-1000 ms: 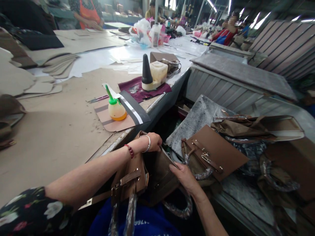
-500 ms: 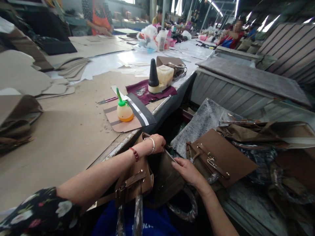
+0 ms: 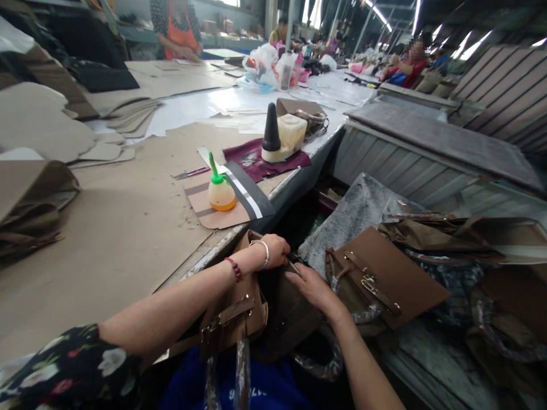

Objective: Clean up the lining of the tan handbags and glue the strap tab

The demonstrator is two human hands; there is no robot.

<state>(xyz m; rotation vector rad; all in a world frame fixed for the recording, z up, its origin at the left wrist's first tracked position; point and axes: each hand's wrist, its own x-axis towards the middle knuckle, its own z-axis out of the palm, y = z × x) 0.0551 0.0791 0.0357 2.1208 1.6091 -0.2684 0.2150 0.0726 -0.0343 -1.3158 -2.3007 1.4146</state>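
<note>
Holds a brown bag point(image 3: 297, 313) by its upper edge, with the left hand point(image 3: 276, 249) curled over it and the right hand point(image 3: 315, 289) pinching it just beside. Has the bag directly below the grip, over blue cloth point(image 3: 276, 376). Has a second bag point(image 3: 397, 270) right of the grip; beyond the grip, on the worktable point(image 3: 119, 228), has a green-spouted bottle point(image 3: 221, 196) and, farther past, a black cone point(image 3: 271, 130).

A green-spouted bottle point(image 3: 222, 197) stands on a striped panel point(image 3: 199, 203) on the tabletop point(image 3: 123, 228), near a purple cloth point(image 3: 243, 155) bearing a black cone point(image 3: 271, 131); plastic bags point(image 3: 264, 64) sit farther back.
</note>
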